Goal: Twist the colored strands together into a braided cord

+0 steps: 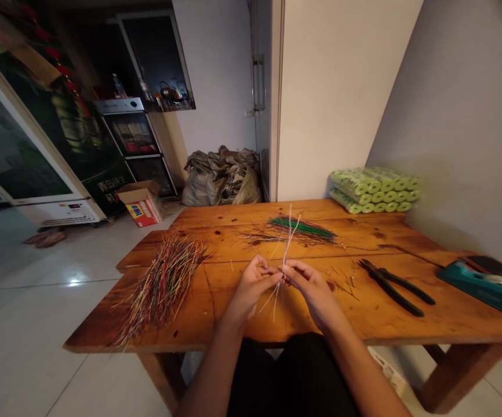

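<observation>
Wooden table (242, 324) in a dim tiled room. Both hands meet over its near edge, left hand (251, 286) and right hand (309, 289) each pinched shut on a few pale wire strands (286, 243). The strands run near-to-far, tips fanning away toward the green bundle (303, 227), equally close to both hands.

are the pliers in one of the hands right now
No, the pliers lie on the table while both hands pinch thin wires.

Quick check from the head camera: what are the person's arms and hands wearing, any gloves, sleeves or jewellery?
Both hands are bare: no gloves on the left hand or the right hand. The forearms show no sleeves. No rings, watch or wristbands are visible.
</observation>
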{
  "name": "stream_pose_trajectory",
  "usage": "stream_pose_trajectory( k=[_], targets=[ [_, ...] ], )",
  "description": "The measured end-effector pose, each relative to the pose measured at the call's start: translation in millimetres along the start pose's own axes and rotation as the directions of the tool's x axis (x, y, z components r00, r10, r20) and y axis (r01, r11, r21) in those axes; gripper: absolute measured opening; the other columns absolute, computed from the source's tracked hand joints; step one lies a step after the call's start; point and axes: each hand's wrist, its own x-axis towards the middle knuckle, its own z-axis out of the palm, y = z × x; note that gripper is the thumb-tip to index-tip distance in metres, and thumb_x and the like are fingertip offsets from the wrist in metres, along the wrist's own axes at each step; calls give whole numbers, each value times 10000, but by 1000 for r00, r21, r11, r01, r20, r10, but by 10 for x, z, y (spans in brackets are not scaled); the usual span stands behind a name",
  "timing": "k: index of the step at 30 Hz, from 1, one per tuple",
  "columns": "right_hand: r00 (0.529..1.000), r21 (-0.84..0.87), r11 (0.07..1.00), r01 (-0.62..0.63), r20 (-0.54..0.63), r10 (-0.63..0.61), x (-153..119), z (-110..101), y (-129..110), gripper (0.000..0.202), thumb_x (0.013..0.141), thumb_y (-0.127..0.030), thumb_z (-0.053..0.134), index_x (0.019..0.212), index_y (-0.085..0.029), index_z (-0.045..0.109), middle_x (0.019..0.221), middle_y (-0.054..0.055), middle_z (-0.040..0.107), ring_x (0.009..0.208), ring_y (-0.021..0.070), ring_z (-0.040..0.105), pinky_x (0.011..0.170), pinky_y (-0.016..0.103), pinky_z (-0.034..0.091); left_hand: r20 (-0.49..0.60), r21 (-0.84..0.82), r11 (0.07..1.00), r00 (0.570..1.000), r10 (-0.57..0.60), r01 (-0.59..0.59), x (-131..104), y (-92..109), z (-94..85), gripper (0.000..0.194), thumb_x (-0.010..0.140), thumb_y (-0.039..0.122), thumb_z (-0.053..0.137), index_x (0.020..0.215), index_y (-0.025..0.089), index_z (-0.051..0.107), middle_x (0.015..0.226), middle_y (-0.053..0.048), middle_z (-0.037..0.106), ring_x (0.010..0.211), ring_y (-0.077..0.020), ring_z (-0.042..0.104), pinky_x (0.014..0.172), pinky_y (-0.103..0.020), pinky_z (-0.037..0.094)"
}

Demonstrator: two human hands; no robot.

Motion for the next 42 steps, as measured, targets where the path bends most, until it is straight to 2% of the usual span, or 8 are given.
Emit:
stream_pose_trajectory(
  k=[5, 10, 16, 21, 29, 34, 38, 42],
  targets=[
    [997, -75, 997, -32, 64, 37, 21, -34, 39, 201, 715, -373, 628, 716, -172, 626, 687, -6, 531, 648, 116, 458, 644, 245, 383, -53, 28, 999, 998, -25, 27, -4, 8, 18, 394, 637, 209, 710, 727, 205, 326, 588, 64, 590, 543, -81, 564, 610, -214, 412],
    [1000, -76, 997, -23, 3, 23, 28, -100, 59, 195, 684, -359, 662, 696, -166, 644, 686, -6, 551, 644, 107, 455, 639, 230, 374, -86, 149, 988, 996, -21, 34, 6, -4, -31, 306, 635, 227, 710, 718, 183, 418, 625, 47, 590, 585, -80, 559, 610, -198, 397],
    [989, 82, 988, -135, 70, 129, -29, -53, 43, 199, 672, -353, 683, 715, -160, 662, 703, 3, 598, 678, 108, 525, 681, 233, 412, -17, 198, 980, 1000, -15, 19, -26, 55, -162, 322, 672, 270, 677, 975, 177, 620, 804, -20, 631, 755, -129, 571, 737, -241, 406],
    [945, 133, 951, -279, 216, 247, -73, 19, 33, 223, 647, -365, 704, 663, -150, 647, 639, 9, 624, 625, 102, 567, 665, 244, 434, 40, 194, 977, 995, -92, 83, -71, 37, -218, 213, 654, 291, 693, 828, 168, 684, 863, -47, 638, 786, -145, 561, 727, -244, 411],
    [950, 150, 957, -248, 230, 210, -56, 0, 55, 227, 631, -357, 714, 664, -146, 639, 619, -4, 606, 610, 85, 541, 656, 220, 402, -80, 285, 956, 992, 94, -67, -36, 13, -155, 123, 633, 240, 696, 649, 154, 608, 672, 10, 552, 656, -105, 509, 641, -215, 393],
    [971, 141, 971, -195, 167, 171, -42, -5, 62, 283, 575, -395, 739, 679, -151, 637, 625, -9, 595, 614, 98, 536, 676, 248, 409, -128, 548, 825, 960, 249, -141, 10, -28, -127, 92, 681, 201, 636, 620, 162, 580, 646, 8, 527, 666, -122, 496, 663, -240, 388],
    [988, 15, 992, -129, 93, 127, -35, -2, 45, 306, 563, -431, 725, 650, -153, 631, 593, -10, 588, 581, 107, 527, 665, 268, 421, -15, 660, 705, 934, 358, -260, 26, 2, -130, 20, 705, 187, 612, 706, 179, 631, 774, -21, 559, 812, -164, 528, 787, -292, 399],
    [995, -82, 994, -73, 64, 78, -32, -18, 43, 283, 616, -436, 670, 673, -161, 631, 600, -8, 593, 582, 123, 542, 665, 282, 435, 45, 802, 528, 909, 414, -280, 15, 45, -171, 100, 715, 250, 630, 776, 223, 704, 897, -53, 575, 925, -209, 514, 874, -357, 364]
  ],
)
